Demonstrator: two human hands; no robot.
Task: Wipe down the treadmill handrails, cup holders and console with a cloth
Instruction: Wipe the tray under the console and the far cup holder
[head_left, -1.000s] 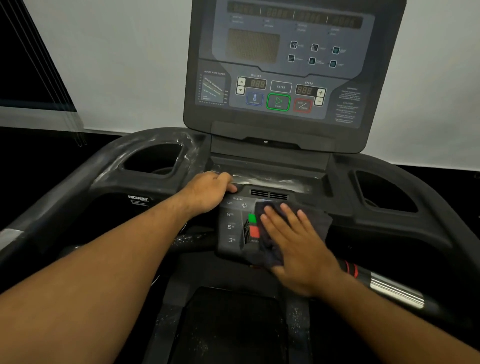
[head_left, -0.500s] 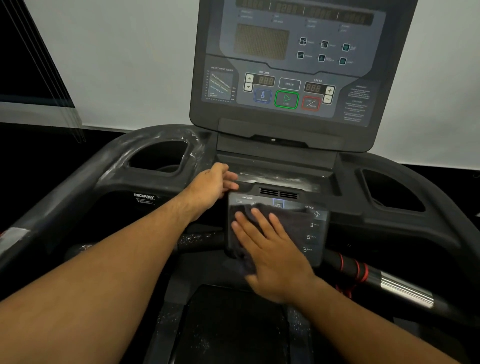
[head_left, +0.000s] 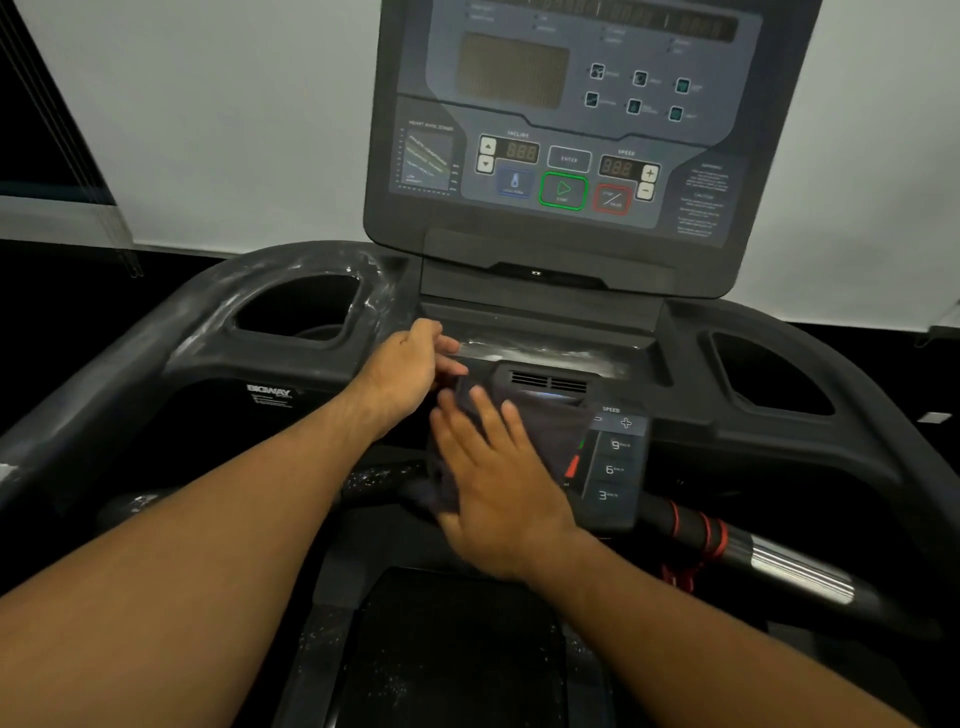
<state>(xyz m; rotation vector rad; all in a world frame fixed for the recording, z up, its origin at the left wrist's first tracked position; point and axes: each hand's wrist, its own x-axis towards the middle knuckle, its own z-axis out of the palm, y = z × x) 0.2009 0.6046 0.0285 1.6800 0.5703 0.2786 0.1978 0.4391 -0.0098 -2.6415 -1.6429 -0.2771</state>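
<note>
- The cloth (head_left: 524, 431), dark and bunched, lies flat on the left part of the lower keypad (head_left: 613, 467), pinned under the right hand (head_left: 498, 483).
- The right hand is spread open, palm and fingers (head_left: 483, 415) pressing the cloth down rather than gripping it; its outline is blurred, so it looks to be mid-swipe.
- The left hand (head_left: 410, 369) sits just left of the cloth, loosely curled with its fingertips on the keypad's upper left corner; it holds nothing, and seems to be bracing.
- Right of the right hand, the speed keys show uncovered; a green and red patch peeks out at the cloth's edge.
- Beyond both hands stands the console (head_left: 561, 156), with pale smears on the ledge (head_left: 545, 353) beneath it.
- Far left of the left hand, the left cup holder (head_left: 296, 306) has streaked white residue on its rim; the right cup holder (head_left: 769, 374) lies well right of the right hand.
- Risks, as I judge them: a flat palm may press keys through the cloth; with no grip, the cloth could slide off the keypad's lower edge; the bunched folds may skip patches and only smear residue.
</note>
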